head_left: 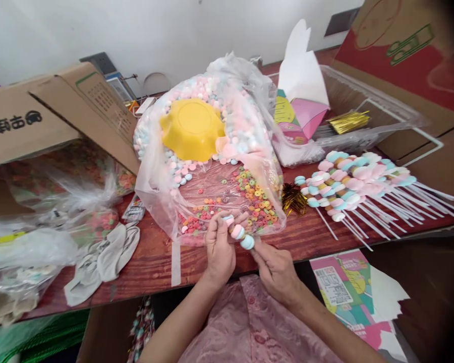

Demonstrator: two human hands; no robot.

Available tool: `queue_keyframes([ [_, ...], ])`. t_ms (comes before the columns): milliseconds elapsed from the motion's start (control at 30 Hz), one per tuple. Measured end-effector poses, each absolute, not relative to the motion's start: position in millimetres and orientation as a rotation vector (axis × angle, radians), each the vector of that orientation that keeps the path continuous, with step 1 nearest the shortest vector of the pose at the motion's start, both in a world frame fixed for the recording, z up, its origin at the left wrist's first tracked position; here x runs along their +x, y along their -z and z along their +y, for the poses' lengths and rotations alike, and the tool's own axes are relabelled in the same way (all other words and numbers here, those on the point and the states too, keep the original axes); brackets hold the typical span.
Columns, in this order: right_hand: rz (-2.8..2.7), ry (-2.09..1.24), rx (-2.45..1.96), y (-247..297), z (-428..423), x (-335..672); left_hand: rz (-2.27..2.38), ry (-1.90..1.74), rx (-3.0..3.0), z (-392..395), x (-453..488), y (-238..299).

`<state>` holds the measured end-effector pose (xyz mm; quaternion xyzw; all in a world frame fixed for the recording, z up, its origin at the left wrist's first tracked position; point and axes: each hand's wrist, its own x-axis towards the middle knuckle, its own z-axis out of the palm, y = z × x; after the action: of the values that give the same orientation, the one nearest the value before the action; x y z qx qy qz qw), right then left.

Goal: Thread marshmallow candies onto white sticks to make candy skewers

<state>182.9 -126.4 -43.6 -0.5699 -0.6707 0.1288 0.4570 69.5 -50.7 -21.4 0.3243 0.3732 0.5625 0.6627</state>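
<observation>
My left hand pinches the top of a candy skewer strung with pink and blue marshmallow pieces. My right hand is closed around the skewer's lower end, just under a blue piece. Both hands hover at the table's front edge, in front of a clear plastic bag spread open with colourful cereal rings and pastel marshmallows. An upturned yellow bowl lies on the marshmallows.
Several finished skewers lie in a pile at the right, beside gold twist ties. An open pink box and a clear tray stand behind. Cardboard boxes, plastic bags and grey gloves crowd the left.
</observation>
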Motion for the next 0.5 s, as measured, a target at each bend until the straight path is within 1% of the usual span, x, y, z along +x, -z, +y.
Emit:
queue_keyframes([
  [133, -1.491, -0.542, -1.399, 40, -126, 175, 0.811, -1.292, 0.757, -49, 69, 13],
  [200, -1.449, -0.572, -1.403, 38, -126, 171, 0.817, -1.296, 0.773, -48, 71, 13],
  [400, -1.404, -0.478, -1.443, 33, -127, 184, 0.808, -1.211, 0.766, -50, 84, 14],
  [500, -1.415, -0.241, -1.495, 19, -134, 221, 0.787, -1.175, 0.769, -52, 76, 16],
])
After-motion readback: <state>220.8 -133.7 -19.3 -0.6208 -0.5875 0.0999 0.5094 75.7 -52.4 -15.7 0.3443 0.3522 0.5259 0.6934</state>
